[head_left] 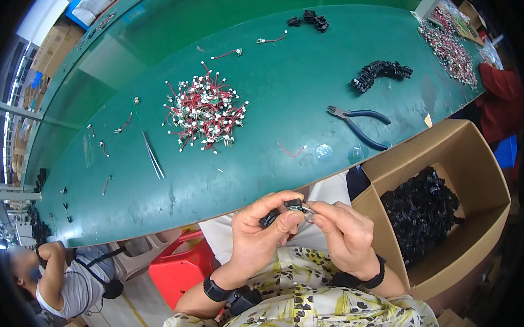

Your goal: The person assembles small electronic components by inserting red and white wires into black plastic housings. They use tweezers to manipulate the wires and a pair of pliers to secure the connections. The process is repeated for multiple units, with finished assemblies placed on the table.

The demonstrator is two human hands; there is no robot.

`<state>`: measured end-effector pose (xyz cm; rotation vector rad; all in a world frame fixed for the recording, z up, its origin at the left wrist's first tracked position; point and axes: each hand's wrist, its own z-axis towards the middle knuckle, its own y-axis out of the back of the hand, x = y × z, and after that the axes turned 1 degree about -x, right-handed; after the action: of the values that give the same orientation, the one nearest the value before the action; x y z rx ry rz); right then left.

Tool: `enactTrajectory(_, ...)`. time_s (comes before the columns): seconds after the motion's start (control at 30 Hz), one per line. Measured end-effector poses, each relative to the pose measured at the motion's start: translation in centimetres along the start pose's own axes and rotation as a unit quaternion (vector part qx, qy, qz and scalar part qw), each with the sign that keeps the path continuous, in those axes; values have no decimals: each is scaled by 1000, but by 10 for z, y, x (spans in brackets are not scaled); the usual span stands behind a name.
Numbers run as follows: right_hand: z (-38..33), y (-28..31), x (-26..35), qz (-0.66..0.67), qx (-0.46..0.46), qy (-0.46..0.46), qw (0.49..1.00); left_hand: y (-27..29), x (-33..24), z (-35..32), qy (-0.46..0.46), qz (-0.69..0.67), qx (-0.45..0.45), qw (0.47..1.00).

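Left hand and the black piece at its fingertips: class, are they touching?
Touching: the head view shows the left hand pinching the black piece between thumb and index finger.

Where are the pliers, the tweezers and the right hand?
Pliers (346, 115), head view: near the pivot.
Tweezers (152, 154), head view: midway along the arms.
Right hand (349, 234), head view: middle of the hand.
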<state>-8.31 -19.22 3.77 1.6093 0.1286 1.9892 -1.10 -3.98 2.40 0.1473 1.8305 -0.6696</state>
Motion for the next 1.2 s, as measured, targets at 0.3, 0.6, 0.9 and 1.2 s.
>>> enactTrajectory(0.3,5,-8,0,231,14,-197,953,3,-2,10,21,-2,-37,999)
enactTrajectory(0.6,27,16,-2,98,102,-72,987,11,-9,10,-51,130,-5,990)
enactTrajectory(0.9,40,25,3,-8,169,-41,985,14,-8,14,-157,240,29,958)
enactTrajectory(1.2,43,15,3,-3,155,-49,987,13,-12,16,-149,251,-7,956)
